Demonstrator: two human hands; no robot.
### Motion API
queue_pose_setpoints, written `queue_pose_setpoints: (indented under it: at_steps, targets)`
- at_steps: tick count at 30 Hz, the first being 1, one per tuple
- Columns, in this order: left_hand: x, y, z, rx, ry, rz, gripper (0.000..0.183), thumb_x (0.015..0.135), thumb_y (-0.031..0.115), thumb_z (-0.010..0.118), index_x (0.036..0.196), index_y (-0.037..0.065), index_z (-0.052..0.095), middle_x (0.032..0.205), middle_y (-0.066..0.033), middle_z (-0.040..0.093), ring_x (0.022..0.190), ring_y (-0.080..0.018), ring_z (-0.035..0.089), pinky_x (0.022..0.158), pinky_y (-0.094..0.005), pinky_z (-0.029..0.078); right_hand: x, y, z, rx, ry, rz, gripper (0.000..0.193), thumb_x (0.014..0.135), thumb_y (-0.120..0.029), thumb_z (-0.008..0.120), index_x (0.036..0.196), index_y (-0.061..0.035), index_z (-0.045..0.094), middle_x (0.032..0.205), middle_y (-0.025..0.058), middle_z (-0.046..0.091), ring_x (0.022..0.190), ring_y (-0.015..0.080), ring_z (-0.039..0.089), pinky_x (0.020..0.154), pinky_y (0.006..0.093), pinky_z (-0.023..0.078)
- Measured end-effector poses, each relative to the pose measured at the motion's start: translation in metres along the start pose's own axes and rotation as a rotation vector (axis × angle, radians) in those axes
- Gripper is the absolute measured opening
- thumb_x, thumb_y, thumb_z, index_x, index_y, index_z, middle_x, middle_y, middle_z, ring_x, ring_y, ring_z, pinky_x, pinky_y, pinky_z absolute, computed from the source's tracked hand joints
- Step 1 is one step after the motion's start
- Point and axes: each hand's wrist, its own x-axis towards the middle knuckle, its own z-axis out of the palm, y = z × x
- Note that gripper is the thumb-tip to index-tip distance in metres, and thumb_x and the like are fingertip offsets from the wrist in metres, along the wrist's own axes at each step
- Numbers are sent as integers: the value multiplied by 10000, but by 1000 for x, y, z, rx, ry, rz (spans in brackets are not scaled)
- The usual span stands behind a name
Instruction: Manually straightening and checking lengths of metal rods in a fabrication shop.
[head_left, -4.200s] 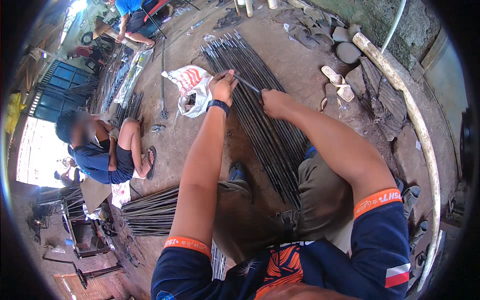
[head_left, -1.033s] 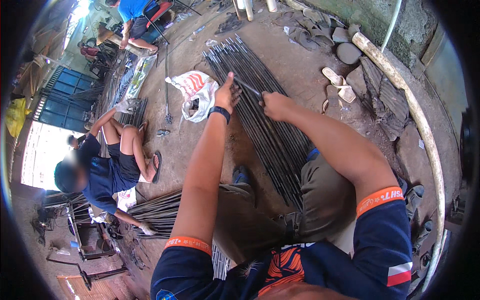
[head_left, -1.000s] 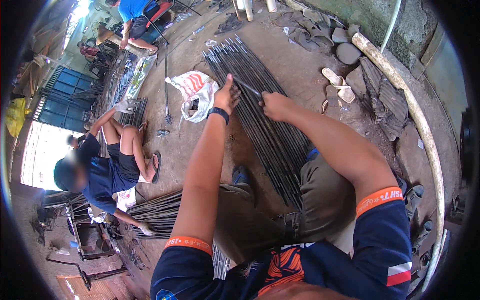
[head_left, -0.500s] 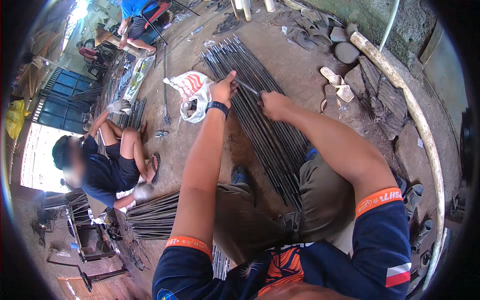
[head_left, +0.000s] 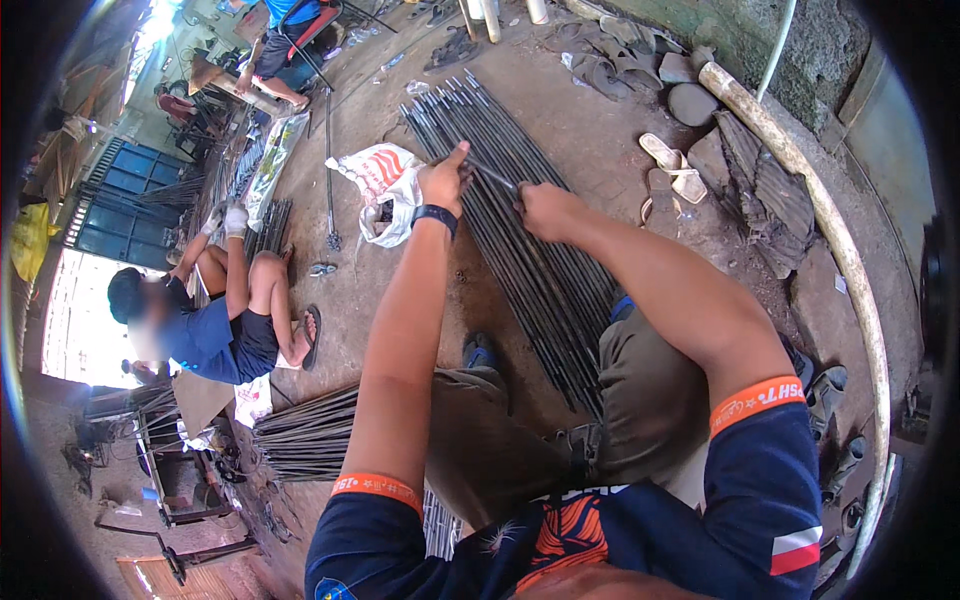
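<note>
A slim grey metal rod [head_left: 495,177] spans the gap between my two hands, above a long bundle of dark metal rods [head_left: 525,270] lying on the floor. My left hand [head_left: 443,185], a dark watch on its wrist, has its fingers curled at the rod's far end with the thumb pointing up. Wrapped round the near end is my right hand [head_left: 547,212]. Just left of my left hand sits a white sack [head_left: 382,185], its mouth open and small dark pieces inside. How far the rod runs within my fists is hidden.
A co-worker in white gloves [head_left: 235,220] sits at left beside more rods [head_left: 305,435]. Another person [head_left: 280,40] sits at the far left. Sandals [head_left: 675,170], stones [head_left: 692,105] and a long pale pole [head_left: 840,250] lie to the right.
My hands and the rod stay almost still. The co-worker at left has leaned and brought both gloved hands together near the rods in front.
</note>
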Motion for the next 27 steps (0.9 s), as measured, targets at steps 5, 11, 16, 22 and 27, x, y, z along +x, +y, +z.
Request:
queue_pose_setpoints:
  at_steps: [5, 11, 16, 22, 27]
  targets:
    - [2, -7, -9, -379, -322, -73, 259, 857, 274, 589, 990, 52, 576, 978, -72, 607, 948, -229, 566, 896, -382, 395, -1, 2, -1, 25, 20, -1, 262, 825, -137, 462, 1046, -11, 524, 1031, 207, 593, 984, 358, 565, 813, 454, 447]
    - [2, -15, -4, -313, -145, -186, 401, 855, 306, 585, 1148, 44, 506, 1110, -72, 570, 1054, -257, 522, 931, -388, 359, -4, 2, -1, 40, 35, -23, 261, 828, -130, 453, 1042, 2, 524, 1016, 217, 594, 978, 362, 565, 809, 457, 444]
    - [21, -50, -48, -157, -100, -110, 463, 848, 347, 592, 1192, 65, 461, 1112, -88, 533, 1055, -257, 498, 918, -390, 358, -2, -8, -2, 55, 36, -1, 276, 845, -152, 438, 1066, -4, 513, 1007, 218, 594, 973, 366, 565, 810, 460, 443]
    - [-9, 0, 1, -157, -65, -179, 556, 824, 491, 578, 1111, 23, 486, 996, -83, 544, 924, -229, 514, 858, -383, 386, -6, 2, -4, 33, 31, 2, 261, 851, -164, 443, 1047, -10, 517, 1004, 218, 595, 968, 369, 564, 809, 461, 442]
    - [8, -8, -12, -181, -106, -95, 309, 784, 315, 695, 947, 78, 582, 872, -19, 590, 860, -170, 532, 802, -327, 418, -4, -2, 0, 52, 35, -61, 244, 839, -157, 458, 1017, -6, 528, 992, 222, 600, 958, 372, 568, 802, 462, 441]
